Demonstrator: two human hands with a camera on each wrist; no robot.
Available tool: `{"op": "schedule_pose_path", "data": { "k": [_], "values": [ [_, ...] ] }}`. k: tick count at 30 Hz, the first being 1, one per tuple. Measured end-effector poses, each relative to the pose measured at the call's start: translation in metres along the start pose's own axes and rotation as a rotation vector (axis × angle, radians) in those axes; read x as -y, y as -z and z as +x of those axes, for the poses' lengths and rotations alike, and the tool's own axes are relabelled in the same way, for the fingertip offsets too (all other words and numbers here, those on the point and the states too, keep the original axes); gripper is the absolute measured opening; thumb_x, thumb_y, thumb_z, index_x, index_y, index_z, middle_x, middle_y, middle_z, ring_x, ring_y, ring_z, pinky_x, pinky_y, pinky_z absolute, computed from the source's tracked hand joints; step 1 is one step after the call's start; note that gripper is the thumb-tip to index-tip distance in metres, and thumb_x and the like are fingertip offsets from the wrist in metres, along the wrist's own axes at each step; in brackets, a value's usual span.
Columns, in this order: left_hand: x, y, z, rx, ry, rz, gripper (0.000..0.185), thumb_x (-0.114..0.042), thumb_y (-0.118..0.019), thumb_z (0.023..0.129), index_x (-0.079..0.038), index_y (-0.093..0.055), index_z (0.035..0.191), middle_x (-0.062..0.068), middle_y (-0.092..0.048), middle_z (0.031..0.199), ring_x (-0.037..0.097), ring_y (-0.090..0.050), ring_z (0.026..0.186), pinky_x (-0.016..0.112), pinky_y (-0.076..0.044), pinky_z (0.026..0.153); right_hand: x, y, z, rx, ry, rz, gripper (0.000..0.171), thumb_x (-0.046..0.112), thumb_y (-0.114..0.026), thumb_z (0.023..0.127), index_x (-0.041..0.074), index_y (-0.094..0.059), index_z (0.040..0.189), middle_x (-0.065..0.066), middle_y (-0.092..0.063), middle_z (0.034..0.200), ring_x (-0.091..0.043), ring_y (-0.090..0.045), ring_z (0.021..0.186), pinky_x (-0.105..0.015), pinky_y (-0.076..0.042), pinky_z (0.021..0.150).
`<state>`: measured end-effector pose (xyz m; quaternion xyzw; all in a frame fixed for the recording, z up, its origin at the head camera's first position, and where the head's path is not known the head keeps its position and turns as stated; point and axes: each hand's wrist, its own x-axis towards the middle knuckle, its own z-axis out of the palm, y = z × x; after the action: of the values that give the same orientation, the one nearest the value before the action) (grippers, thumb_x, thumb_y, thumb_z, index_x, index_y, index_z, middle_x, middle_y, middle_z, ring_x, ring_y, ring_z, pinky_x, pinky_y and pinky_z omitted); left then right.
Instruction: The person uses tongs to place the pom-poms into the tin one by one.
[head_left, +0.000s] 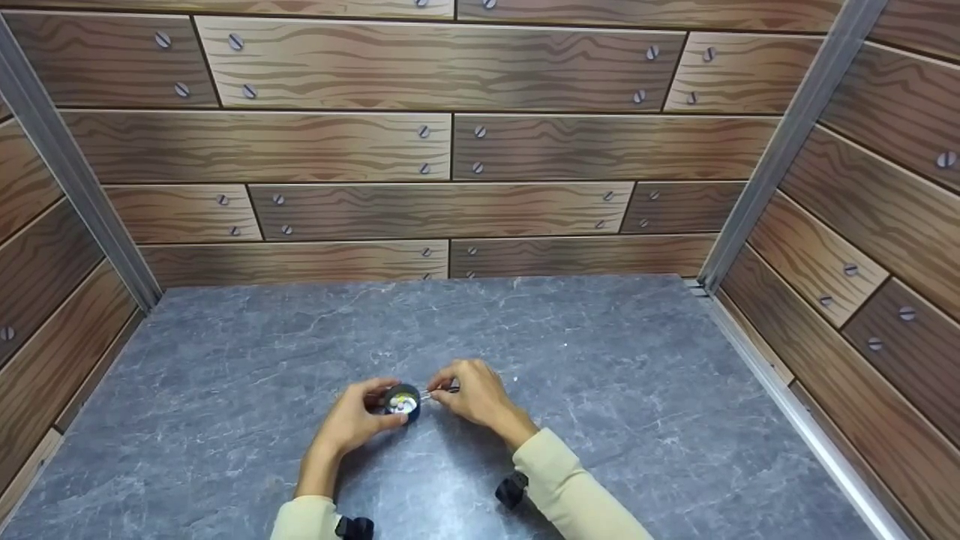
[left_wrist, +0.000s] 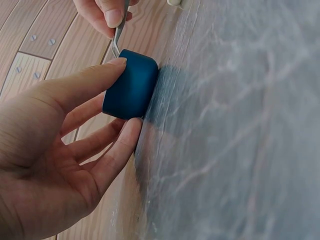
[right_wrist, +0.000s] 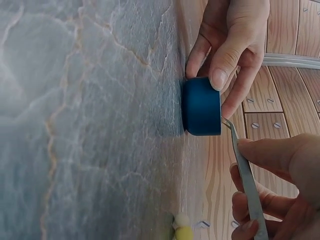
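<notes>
A small blue round cup [left_wrist: 131, 86] stands upright on the table. Looking into the cup [head_left: 403, 403] from the head view, I see white and yellow bits inside, too small to tell apart. My left hand [head_left: 354, 417] holds the cup between thumb and fingers from its left side. On the other side, my right hand [head_left: 474, 393] pinches bent-tip metal tweezers [right_wrist: 246, 180]. Their angled tip reaches the cup's rim in both wrist views; whether it grips anything is hidden. A white ball [right_wrist: 181, 219] and a yellow ball [right_wrist: 184, 233] lie on the table near the right hand.
The grey marbled tabletop [head_left: 600, 420] spreads around both hands. Wood-patterned walls [head_left: 450, 146] stand at the back and sides, with metal posts [head_left: 772, 161] at the corners. A tiny white speck [head_left: 565, 345] lies on the table to the right.
</notes>
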<state>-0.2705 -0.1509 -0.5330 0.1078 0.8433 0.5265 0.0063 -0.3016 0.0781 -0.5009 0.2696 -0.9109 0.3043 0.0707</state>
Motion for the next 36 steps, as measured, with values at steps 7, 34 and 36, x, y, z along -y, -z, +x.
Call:
{"op": "schedule_pose_path", "data": {
  "k": [7, 34, 36],
  "values": [
    [-0.001, 0.000, 0.000, -0.004, 0.008, 0.011, 0.055, -0.008, -0.088, 0.079, 0.000, -0.068, 0.129, 0.021, -0.073, 0.122, 0.033, -0.070, 0.108, 0.051, -0.055, 0.097, -0.001, 0.009, 0.000, 0.000, -0.015, 0.005, 0.007, 0.017, -0.081, 0.087, 0.018, -0.084, 0.093, -0.002, -0.079, 0.089, -0.023, -0.073, 0.084, -0.027, -0.051, 0.070],
    [-0.004, 0.000, -0.002, -0.016, 0.040, 0.030, 0.056, -0.008, -0.089, 0.078, -0.002, -0.068, 0.130, 0.019, -0.072, 0.124, 0.033, -0.068, 0.111, 0.053, -0.054, 0.100, -0.035, 0.043, -0.017, -0.028, -0.025, 0.015, 0.006, 0.009, -0.081, 0.085, 0.012, -0.083, 0.089, -0.004, -0.077, 0.084, -0.021, -0.068, 0.076, -0.025, -0.045, 0.065],
    [-0.004, 0.000, -0.002, -0.015, 0.036, 0.027, 0.056, -0.008, -0.089, 0.078, -0.002, -0.068, 0.130, 0.020, -0.072, 0.124, 0.033, -0.068, 0.111, 0.053, -0.054, 0.100, -0.038, 0.042, -0.019, -0.020, -0.024, 0.006, 0.006, 0.009, -0.081, 0.085, 0.013, -0.083, 0.089, -0.002, -0.076, 0.082, -0.014, -0.062, 0.071, -0.023, -0.043, 0.063]
  ]
}}
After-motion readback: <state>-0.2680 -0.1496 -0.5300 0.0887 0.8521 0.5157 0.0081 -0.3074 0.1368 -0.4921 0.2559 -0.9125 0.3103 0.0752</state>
